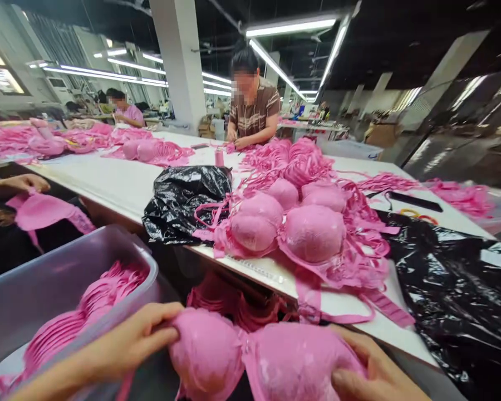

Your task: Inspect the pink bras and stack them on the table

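A pink bra (296, 356) with lace-patterned cups is stretched between my two hands, low in the view, cups facing up. My left hand (156, 328) pinches the outer edge of its left cup, thumb and fingers closed. At the other side my right hand (367, 362) grips the right cup's outer edge, with the thumb on the front. Just beyond, a pile of pink bras (313, 234) lies on the white table, straps hanging over its edge. Below the table edge, darker pink bras (234, 303) show in shadow.
To the left, a grey plastic bin (146, 253) holds nested pink bras (79, 317). Black plastic bags (187, 200) lie on the white table (112, 184). A co-worker's hand (29, 182) holds another bra at far left. Across the table stands a person in a brown shirt (254, 114).
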A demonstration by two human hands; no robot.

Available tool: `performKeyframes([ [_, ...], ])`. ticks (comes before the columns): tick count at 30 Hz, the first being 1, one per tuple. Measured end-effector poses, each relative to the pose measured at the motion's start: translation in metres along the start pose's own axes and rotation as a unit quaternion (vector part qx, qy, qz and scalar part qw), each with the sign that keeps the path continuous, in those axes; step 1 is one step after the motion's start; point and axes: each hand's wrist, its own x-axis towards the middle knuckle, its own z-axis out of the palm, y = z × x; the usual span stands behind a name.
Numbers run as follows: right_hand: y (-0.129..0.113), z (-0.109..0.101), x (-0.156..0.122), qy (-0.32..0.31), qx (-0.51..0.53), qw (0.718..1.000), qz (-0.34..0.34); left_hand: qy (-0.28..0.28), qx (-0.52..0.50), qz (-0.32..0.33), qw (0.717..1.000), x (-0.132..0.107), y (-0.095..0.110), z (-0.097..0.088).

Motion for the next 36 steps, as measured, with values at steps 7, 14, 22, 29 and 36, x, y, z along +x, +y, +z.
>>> performKeyframes([
  [7, -0.069, -0.091, 0.056, 0.131, 0.081, 0.982, -0.111, 0.064, 0.134, 0.191, 0.97, 0.12, 0.095, -0.106],
  [14, -0.047, -0.145, 0.116, 0.197, -0.148, 0.962, -0.118, 0.287, 0.158, 0.208, 0.922, 0.212, 0.101, -0.087],
  [22, -0.046, -0.129, 0.104, 0.23, -0.318, 0.902, -0.179, 0.09, -0.322, 0.051, 0.941, 0.125, 0.072, 0.048],
  [29, -0.081, -0.1, 0.099, 0.244, -0.488, 0.803, -0.238, 0.081, -0.691, -0.134, 0.706, 0.153, 0.083, 0.08],
  [36, -0.118, -0.096, 0.172, 0.057, -0.522, 0.849, -0.061, 0.085, -0.725, -0.183, 0.658, 0.16, 0.088, 0.071],
])
